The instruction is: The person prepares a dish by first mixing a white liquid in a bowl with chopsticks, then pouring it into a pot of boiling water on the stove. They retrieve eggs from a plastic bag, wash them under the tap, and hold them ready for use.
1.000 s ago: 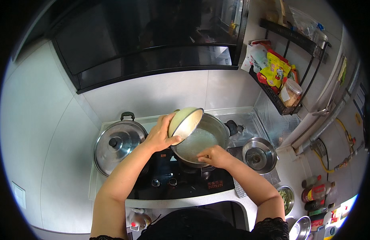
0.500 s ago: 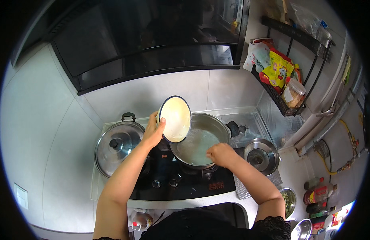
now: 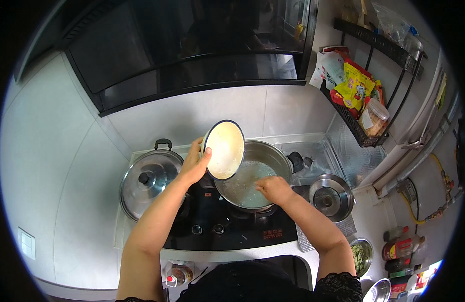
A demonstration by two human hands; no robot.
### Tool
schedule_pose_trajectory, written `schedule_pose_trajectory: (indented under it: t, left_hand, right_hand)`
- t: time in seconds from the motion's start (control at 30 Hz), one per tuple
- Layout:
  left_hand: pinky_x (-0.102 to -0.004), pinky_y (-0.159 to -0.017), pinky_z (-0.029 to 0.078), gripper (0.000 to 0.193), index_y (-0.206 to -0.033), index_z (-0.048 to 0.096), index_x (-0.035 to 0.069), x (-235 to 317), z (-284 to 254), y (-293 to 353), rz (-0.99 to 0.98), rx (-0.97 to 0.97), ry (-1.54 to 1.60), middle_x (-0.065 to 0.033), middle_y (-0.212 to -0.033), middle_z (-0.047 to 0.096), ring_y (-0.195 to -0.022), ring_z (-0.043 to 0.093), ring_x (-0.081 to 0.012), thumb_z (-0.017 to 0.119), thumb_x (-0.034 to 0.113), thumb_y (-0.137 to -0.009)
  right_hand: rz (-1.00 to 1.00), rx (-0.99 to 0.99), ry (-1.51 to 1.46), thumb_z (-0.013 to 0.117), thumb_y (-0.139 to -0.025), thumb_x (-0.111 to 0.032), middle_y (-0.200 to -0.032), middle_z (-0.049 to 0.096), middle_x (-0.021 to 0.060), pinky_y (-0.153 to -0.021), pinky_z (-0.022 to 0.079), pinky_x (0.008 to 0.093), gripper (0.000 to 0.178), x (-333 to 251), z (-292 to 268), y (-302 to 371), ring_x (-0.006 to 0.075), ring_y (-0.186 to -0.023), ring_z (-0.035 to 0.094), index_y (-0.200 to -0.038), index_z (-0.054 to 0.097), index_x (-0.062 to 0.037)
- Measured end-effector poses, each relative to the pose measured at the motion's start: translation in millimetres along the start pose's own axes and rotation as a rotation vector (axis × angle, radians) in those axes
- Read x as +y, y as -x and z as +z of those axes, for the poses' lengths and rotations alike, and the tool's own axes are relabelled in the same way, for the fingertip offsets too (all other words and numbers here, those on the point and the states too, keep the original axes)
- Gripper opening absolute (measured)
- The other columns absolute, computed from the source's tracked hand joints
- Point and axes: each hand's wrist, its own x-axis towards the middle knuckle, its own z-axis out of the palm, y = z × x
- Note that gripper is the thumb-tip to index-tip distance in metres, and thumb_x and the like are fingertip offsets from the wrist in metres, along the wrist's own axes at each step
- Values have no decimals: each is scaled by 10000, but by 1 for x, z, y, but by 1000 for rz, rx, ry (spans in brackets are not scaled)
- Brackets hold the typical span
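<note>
My left grip (image 3: 194, 165) holding bowl (image 3: 223, 149) tilted above pot (image 3: 252, 176) on stove (image 3: 227, 226), my right grip (image 3: 274, 189) at pot's near rim, lidded pan (image 3: 148, 181) left, small lidded pot (image 3: 331, 197) right, rack (image 3: 363, 126) behind right.

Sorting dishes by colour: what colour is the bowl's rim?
Dark blue rim on a cream bowl, held by the left hand; head view.

Right hand (image 3: 274, 189) fingertips hidden, perhaps dipped inside the steel pot (image 3: 272, 153); bowl's (image 3: 224, 149) outside unseen.

Between the left hand's (image 3: 194, 166) fingers, a round cream enamel bowl with a dark rim (image 3: 224, 149) looks smooth and glossy. Under the right hand's (image 3: 275, 189) fingers, the brushed steel pot (image 3: 272, 153) gleams dully on the glossy black glass hob (image 3: 207, 229).
</note>
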Motion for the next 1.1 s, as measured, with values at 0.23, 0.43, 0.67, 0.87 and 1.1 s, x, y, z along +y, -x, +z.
schedule_pose_trajectory:
  t: [0.23,0.43,0.67,0.87,1.1]
  left_hand:
    - [-451,-946,437,949,-1397,332,51,19,0,8,376,-191,-262,-246,-1303,434,-1169,495,-403,559,728,-771]
    - [-496,-876,487,1037,-1418,307,125,19,-2,10,511,-309,-447,-250,-1310,403,-1083,539,-469,641,754,-664]
    - [-405,-936,446,851,-1413,325,71,-4,2,-9,176,-261,1,-210,-1348,453,-1209,491,-325,515,679,-849]
    - [-387,-923,445,840,-1397,353,66,-12,3,-10,180,-256,65,-179,-1341,479,-1225,474,-281,492,693,-856]
    - [-393,-927,442,844,-1391,373,63,-1,6,-12,178,-276,67,-168,-1342,481,-1230,469,-284,519,688,-844]
  right_hand:
    - [-147,93,-102,650,-827,-225,-907,693,130,-777,527,432,182,2,6,6,334,-833,660,-918,719,-84]
    - [-86,193,-80,686,-814,-160,-867,692,127,-716,547,379,141,-31,-65,37,307,-832,670,-907,706,-55]
    - [-298,694,-162,746,-766,-70,-874,697,116,-679,562,334,191,-49,-65,45,286,-784,682,-943,692,-24]
    - [-316,579,-184,742,-761,-54,-925,685,126,-717,564,345,191,-46,-52,59,298,-805,678,-935,677,-12]
    - [-367,492,-185,738,-762,-50,-969,675,140,-704,564,351,215,-39,-49,61,302,-814,673,-959,666,-4]
